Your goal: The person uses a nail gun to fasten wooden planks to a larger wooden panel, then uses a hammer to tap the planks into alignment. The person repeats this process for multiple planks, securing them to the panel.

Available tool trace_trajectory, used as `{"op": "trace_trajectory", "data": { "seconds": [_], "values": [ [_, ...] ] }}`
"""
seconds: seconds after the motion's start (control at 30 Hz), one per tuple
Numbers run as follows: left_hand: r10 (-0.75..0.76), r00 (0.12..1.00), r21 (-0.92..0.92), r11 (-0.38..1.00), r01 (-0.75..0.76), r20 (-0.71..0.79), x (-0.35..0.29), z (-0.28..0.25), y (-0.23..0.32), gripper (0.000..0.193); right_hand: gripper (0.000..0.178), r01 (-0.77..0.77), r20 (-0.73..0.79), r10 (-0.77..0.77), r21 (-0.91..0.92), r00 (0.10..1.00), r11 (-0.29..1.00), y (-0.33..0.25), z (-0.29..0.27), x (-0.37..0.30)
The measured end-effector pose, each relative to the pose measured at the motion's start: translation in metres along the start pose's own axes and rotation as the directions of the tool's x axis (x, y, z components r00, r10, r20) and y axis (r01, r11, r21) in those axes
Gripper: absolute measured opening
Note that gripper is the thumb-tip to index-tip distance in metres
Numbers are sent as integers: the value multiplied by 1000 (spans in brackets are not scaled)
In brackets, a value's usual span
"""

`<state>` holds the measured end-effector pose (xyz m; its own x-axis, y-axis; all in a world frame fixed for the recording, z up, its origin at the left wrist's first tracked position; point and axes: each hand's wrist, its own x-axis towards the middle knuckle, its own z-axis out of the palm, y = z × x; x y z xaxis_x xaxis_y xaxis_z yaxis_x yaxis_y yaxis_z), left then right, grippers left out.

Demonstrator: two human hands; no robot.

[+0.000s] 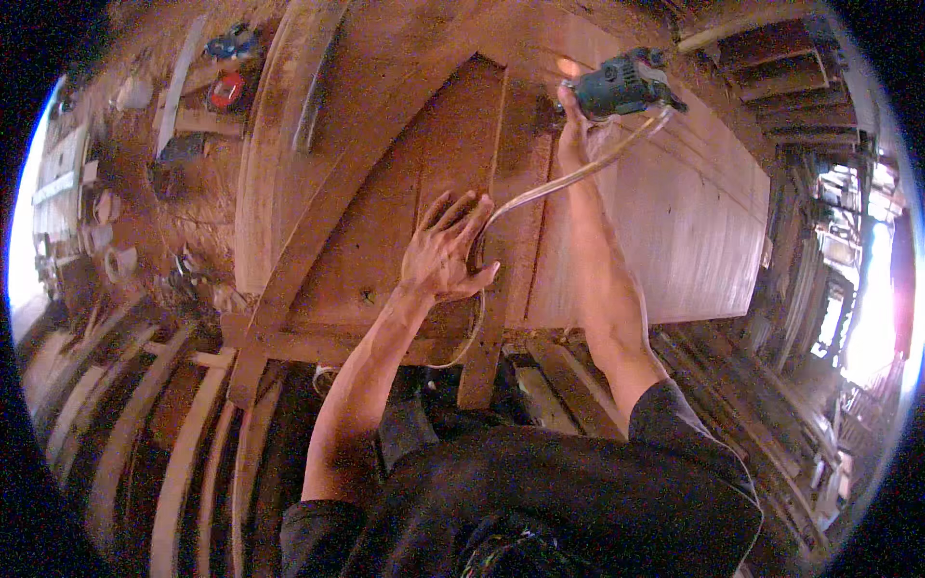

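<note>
My right hand (572, 120) reaches far forward and grips a teal corded power tool (621, 85) at its left end. Most of the fingers are hidden behind the tool, and its exact kind is unclear. A bright spot glows beside that end. From the tool, a pale cord (559, 181) runs down and left, passing close by my left hand (445, 249). That hand is open, its fingers spread over a reddish-brown wooden panel (453, 135). Framing the panel's left side is a curved wooden piece (371, 154); an upright strip (506, 144) runs down its right.
A broad pale board (694, 222) lies to the right. On the left, a long plank (265, 193) lies beside a red round object (226, 91) and a blue tool (232, 41). Several lengths of timber (193, 462) stretch across the lower left, with more stacked lumber at right.
</note>
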<state>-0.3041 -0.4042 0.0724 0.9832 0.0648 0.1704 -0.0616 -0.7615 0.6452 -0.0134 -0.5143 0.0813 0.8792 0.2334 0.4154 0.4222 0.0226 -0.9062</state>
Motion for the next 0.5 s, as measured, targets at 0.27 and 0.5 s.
{"op": "trace_trajectory", "data": {
  "seconds": [0.27, 0.5],
  "values": [
    [-29, 999, -44, 999, 30, 19, 10, -2, 5, 90, 45, -64, -1, 64, -58, 998, 996, -4, 16, 22],
    [-45, 997, -33, 998, 46, 57, 14, -3, 6, 91, 41, -34, -126, 40, 54, 991, 998, 3, 20, 29]
  ]
}}
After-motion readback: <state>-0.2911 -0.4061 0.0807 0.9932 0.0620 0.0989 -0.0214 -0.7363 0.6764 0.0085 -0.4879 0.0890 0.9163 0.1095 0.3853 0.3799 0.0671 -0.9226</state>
